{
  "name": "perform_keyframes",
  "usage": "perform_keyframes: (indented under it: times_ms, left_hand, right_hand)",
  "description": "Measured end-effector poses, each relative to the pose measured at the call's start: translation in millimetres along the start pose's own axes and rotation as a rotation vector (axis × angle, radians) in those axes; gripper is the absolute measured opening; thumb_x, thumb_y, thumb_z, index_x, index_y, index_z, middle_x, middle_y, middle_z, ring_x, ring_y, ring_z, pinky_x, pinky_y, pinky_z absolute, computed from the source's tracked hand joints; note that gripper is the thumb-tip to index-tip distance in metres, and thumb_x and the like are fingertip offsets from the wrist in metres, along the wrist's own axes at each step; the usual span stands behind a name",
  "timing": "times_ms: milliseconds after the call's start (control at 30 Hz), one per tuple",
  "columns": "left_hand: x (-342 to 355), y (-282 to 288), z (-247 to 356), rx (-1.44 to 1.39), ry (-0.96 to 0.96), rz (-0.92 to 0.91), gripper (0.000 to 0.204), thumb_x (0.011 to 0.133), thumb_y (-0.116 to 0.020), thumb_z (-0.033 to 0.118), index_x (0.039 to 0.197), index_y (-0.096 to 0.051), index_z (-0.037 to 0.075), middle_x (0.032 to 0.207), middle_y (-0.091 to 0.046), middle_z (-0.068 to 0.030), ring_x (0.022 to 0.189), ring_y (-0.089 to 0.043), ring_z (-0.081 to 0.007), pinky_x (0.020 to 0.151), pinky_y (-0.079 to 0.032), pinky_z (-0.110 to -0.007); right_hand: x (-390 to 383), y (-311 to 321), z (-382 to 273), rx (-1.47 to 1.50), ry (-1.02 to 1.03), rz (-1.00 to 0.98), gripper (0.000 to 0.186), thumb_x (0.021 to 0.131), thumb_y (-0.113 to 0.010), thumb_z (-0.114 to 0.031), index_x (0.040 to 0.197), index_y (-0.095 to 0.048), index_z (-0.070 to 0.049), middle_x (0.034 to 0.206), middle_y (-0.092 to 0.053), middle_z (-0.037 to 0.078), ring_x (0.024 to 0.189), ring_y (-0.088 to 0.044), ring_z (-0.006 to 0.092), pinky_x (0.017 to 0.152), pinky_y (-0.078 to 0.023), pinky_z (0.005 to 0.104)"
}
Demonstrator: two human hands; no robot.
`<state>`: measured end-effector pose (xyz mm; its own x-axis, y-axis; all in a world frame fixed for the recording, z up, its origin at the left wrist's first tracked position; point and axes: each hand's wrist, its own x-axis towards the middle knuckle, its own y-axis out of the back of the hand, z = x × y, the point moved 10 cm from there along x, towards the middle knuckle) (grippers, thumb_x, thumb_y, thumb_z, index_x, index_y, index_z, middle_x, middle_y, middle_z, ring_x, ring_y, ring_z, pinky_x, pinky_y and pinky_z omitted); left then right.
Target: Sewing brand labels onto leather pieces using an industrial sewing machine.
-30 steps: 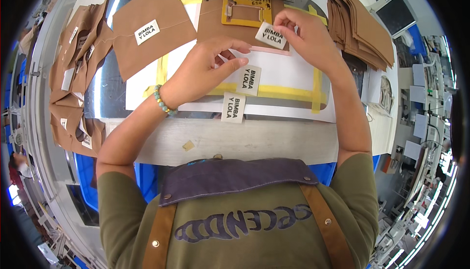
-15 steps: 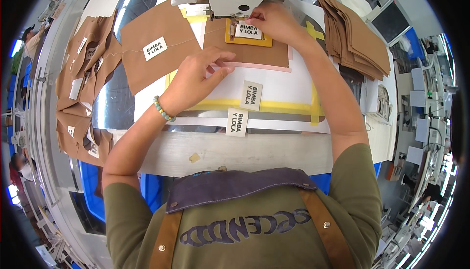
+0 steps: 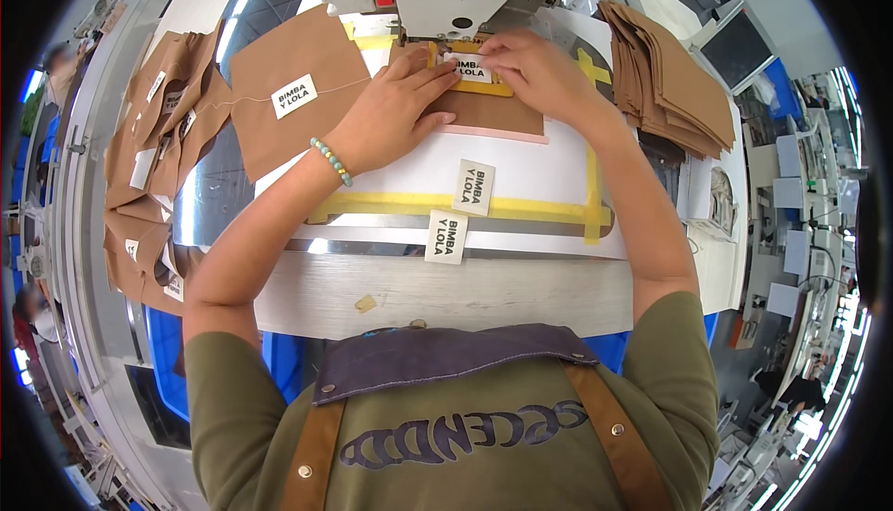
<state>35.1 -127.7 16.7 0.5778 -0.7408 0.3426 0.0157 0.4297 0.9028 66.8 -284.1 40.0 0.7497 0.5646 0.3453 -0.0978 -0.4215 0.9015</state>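
Observation:
Under the sewing machine head (image 3: pixel 437 0), a yellow frame (image 3: pixel 482 89) lies on a brown fabric panel (image 3: pixel 502 115), with a white printed label (image 3: pixel 471 66) inside it. My left hand (image 3: pixel 398 109) rests flat over the panel, its stretched fingers reaching the frame's left side. At the frame's right side is my right hand (image 3: pixel 549 72), its bent fingers apart and touching the frame and the label's right edge. Nearer me, two loose white labels, one (image 3: pixel 474 187) on the yellow tape and one (image 3: pixel 446 237) at the table edge, lie almost end to end.
Left of the machine, a labelled brown panel (image 3: pixel 302 55) trails a thread to a heap of brown pieces (image 3: pixel 153 185). A stack of brown panels (image 3: pixel 665 79) stands at the right, beside a dark screen (image 3: pixel 737 53). Blue bins (image 3: pixel 167 371) sit below the table edge.
My left hand has moved up and right onto the panel and frame. My right hand has shifted slightly right and down, from over the label to the frame's right side.

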Motion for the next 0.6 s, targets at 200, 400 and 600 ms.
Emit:
perform_keyframes:
  times_ms: [200,400,600]
  left_hand:
    - [-1.9,-1.4,-15.3,-0.102,-0.006,0.024,0.052,0.102,-0.075,0.023,0.149,-0.065,0.003,0.162,-0.058,-0.01,0.156,-0.04,-0.0384,0.129,-0.039,-0.048]
    - [4.7,-1.0,-34.3,-0.31,0.041,-0.034,0.044,0.103,-0.072,0.015,0.145,-0.067,0.004,0.159,-0.06,-0.0109,0.155,-0.044,-0.0352,0.129,-0.038,-0.046]
    - [-8.7,24.6,-31.4,-0.189,0.07,0.028,0.041,0.104,-0.07,0.01,0.144,-0.067,0.004,0.157,-0.061,-0.0133,0.144,-0.056,-0.0334,0.12,-0.048,-0.044]
  right_hand:
    - [-22.9,4.5,-15.5,-0.096,0.089,0.006,0.024,0.096,-0.066,-0.003,0.113,-0.081,-0.006,0.125,-0.077,0.005,0.123,-0.068,0.0281,0.099,-0.06,0.0417]
    - [-13.6,-20.1,-31.5,-0.179,0.156,0.13,0.03,0.093,-0.065,-0.003,0.12,-0.077,-0.005,0.132,-0.075,0.006,0.123,-0.069,0.0296,0.1,-0.061,0.0393]
    - [-17.3,-25.5,-28.9,-0.075,0.193,0.107,0.038,0.094,-0.062,0.0,0.13,-0.075,-0.007,0.144,-0.071,0.004,0.128,-0.067,0.0303,0.102,-0.061,0.0393]
